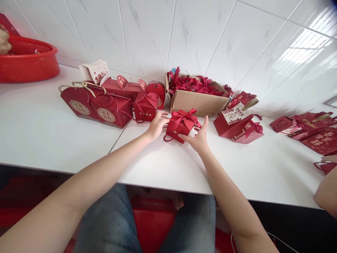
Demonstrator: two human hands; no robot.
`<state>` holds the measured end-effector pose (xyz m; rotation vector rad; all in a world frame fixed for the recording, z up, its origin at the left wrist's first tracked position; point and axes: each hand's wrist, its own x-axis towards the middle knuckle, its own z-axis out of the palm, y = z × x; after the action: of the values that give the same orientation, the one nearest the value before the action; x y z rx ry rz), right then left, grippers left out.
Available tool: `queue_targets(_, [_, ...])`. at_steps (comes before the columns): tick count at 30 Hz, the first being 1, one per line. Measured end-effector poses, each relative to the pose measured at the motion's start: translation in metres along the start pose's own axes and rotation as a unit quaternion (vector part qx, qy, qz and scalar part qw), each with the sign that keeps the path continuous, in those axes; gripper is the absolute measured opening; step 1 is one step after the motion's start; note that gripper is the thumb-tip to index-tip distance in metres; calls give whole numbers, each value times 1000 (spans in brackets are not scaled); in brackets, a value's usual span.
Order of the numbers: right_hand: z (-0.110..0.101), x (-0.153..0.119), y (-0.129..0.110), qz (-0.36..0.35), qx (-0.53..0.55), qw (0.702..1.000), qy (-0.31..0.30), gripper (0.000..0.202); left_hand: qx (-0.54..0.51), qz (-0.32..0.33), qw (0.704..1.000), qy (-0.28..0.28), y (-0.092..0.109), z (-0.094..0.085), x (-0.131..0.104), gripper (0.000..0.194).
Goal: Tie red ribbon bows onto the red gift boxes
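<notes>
1. Our left hand point(157, 126) is loosely spread at the left side of a small red box point(179, 130), its fingers slightly bent and reaching toward it; we cannot tell how firmly they press.
2. Our right hand point(198, 140) is spread wide, thumb low against the front of that box, index finger raised clear of it, the other fingers partly hidden at its right side.
3. Between our hands, the small red box sits over the white table point(163, 161), a ribbon bow point(183, 116) on top and a cord loop point(167, 138) at its lower left.
4. Behind it we see a cardboard carton point(200, 102) full of dark red ribbons point(195, 84).
5. To our left stand a red box with twisted cord point(145, 109), larger rope-handled boxes point(105, 111) and, farther off, a red basket point(31, 65).
6. To our right stand a box with a white card point(229, 124), a pink-fronted box point(249, 134) and more red boxes point(313, 128), near another person's arm point(326, 193).
</notes>
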<state>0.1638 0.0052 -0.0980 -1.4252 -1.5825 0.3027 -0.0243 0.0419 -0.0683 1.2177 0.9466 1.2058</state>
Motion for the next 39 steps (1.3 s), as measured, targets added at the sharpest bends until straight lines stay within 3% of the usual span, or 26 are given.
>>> queue_targets(3, [-3,5,2,64,88,994,-31,134,-3,-2,1000,-20,-3,0,1,26])
queue_targets(6, [-12,13,5,80,119,989,-29,135,56,21,997,-45,-12,-1,4,28])
queue_targets(9, [-28,23,17,112,52,990,62,132,123,46,990,-54,-23,-4,5,34])
queue_targets(12, [-47,33,31,236,-73,956,159,130,204,95,973,-45,-23,-5,0,38])
queue_targets(15, [-63,39,42,310,-131,919,206,127,365,202,909,24,-9,-8,-7,38])
queue_targets(17, [-69,42,49,319,-118,915,218,124,431,260,856,116,6,-12,-9,37])
queue_targets(19, [-72,43,56,321,-102,913,231,121,450,279,820,216,19,-20,-7,42])
queue_targets(22, [-75,45,70,326,-99,902,264,115,458,240,799,307,27,-35,1,66])
queue_targets(25, [-74,45,77,323,-94,897,287,115,470,202,800,314,23,-49,10,87])
queue_targets(28, [-67,41,68,274,-147,903,297,109,484,185,797,310,18,-54,15,87])
queue_targets(31, [-49,35,44,153,-243,915,282,91,510,174,781,314,18,-54,15,73])
queue_targets(34, [-24,34,16,9,-262,944,199,71,522,186,781,290,19,-53,15,64])
queue_targets(36, [-10,41,2,-84,-248,955,140,60,517,217,804,198,17,-52,16,63])
queue_targets(39, [4,65,-17,-149,-210,960,112,47,463,281,841,-21,7,-49,19,61])
